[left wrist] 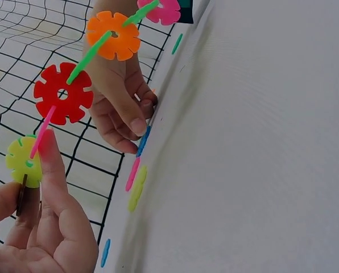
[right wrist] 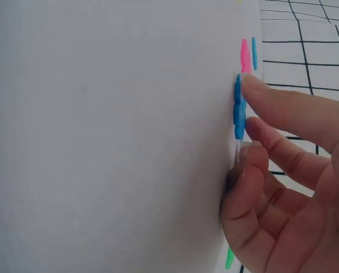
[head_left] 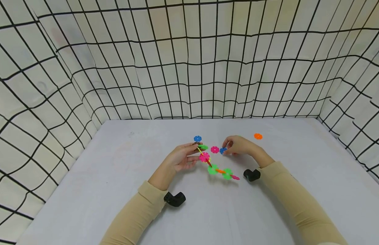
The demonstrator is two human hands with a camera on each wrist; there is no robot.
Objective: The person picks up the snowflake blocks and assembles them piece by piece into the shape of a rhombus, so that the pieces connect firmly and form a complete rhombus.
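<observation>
My left hand (head_left: 183, 158) holds up a zigzag chain of interlocked flower-shaped plastic discs (head_left: 212, 169). In the left wrist view its thumb and fingers pinch a dark brown disc (left wrist: 21, 199) at one end. A yellow-green disc (left wrist: 23, 161), a red disc (left wrist: 50, 99) and an orange disc (left wrist: 121, 48) follow along the chain, joined by discs seen edge-on. My right hand (head_left: 240, 145) pinches a blue disc (right wrist: 239, 108) at the tabletop, its thumb on the near face. Beside that blue piece lies a loose pink disc (head_left: 214, 149).
Another blue disc (head_left: 197, 138) lies beyond the left hand, and an orange disc (head_left: 258, 136) rests farther right. A yellow disc (left wrist: 137, 189) lies by the pink one. Black-gridded white walls (head_left: 208, 75) enclose the white table (head_left: 94, 190). Black devices (head_left: 175, 199) sit at both wrists.
</observation>
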